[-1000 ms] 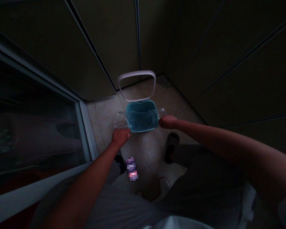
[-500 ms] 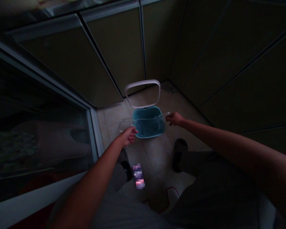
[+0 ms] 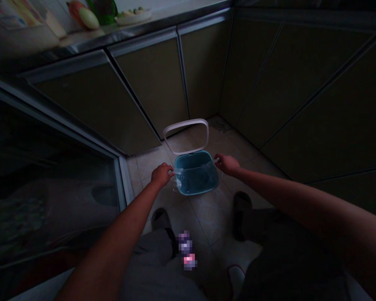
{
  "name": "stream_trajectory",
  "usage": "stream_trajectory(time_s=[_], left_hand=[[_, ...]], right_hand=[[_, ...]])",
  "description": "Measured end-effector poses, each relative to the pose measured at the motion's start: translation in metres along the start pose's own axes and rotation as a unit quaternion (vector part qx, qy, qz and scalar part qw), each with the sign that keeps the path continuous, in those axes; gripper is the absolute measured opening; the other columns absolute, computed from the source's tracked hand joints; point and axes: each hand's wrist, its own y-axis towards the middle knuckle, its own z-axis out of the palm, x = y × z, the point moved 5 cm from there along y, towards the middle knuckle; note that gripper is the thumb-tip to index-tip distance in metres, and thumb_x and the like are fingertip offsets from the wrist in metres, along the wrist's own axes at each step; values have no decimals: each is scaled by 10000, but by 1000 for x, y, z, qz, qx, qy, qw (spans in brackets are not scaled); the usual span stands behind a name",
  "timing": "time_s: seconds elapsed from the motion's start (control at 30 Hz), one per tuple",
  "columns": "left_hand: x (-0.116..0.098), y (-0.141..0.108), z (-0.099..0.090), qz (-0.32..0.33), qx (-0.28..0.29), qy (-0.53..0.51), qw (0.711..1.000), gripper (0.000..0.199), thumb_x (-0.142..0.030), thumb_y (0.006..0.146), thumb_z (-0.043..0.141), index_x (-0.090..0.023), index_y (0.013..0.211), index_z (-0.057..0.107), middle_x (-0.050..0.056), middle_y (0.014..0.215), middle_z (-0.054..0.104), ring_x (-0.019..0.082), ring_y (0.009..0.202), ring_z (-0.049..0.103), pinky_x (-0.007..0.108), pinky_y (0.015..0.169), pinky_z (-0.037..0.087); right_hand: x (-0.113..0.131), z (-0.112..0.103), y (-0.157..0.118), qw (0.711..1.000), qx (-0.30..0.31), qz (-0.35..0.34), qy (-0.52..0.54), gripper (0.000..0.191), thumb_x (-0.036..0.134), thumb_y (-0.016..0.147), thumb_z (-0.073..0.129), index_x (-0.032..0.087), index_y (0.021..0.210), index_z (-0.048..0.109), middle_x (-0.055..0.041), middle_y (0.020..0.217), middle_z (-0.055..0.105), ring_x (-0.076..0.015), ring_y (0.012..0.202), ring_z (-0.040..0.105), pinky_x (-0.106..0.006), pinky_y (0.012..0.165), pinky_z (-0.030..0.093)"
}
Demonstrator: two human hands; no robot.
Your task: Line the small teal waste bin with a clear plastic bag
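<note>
Far left, well apart from the left hand and beyond its forearm: glass door (image 3: 81, 196) in a pale frame. Up and ahead of the left hand, on a counter (image 3: 163, 17): an onion (image 3: 88, 19), then a plate (image 3: 134, 16) of small food pieces, too dim to identify.

Left hand (image 3: 162, 174): thumb and fingers pinching one side of a clear plastic bag (image 3: 196, 177). Below this hand, on the floor, a dark slipper (image 3: 161, 218).

Between the two hands: the bag, its upper edge drawn nearly straight across the mouth of a blue bin (image 3: 191, 160). The bin stands upright on the tiled floor; crumpled film hangs just right of and below the left hand. Ahead of both hands, at the bin's far edge, a pale ring (image 3: 188, 122) stands raised; a hinge cannot be made out. Nearer the body than either hand, a blurred item (image 3: 187, 251), identity unreadable.

Right hand (image 3: 227, 164): fingers curled, pinching the bag's other side, just beside the bin rim. Below it, a second slipper (image 3: 242, 215). Further right and ahead, cabinet doors (image 3: 301, 83).
</note>
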Motion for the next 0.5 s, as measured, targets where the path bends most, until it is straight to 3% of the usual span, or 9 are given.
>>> stream_trajectory(time_s=[0.23,0.4,0.5], left_hand=[[15,28,17,-39,-26,-107,993,202,-344,923,624,-215,969,772,80,1067,726,204,977,661,269,829,473],[28,54,29,-126,-60,-265,954,178,-352,872,649,-216,853,763,61,927,772,202,901,673,266,802,471],[31,70,35,-153,-71,-300,939,226,-391,860,641,-205,829,764,51,876,773,194,839,676,263,769,470]], right_hand=[[1,-1,24,999,14,-8,-51,296,372,962,555,237,1075,792,-102,1065,782,-235,917,718,-263,680,445],[-5,-3,49,999,9,41,-6,293,362,939,589,212,1066,806,-115,1101,775,-241,966,711,-256,694,464],[-7,-5,64,997,-6,74,24,300,382,923,608,224,1078,810,-100,1098,774,-242,970,709,-253,689,472]])
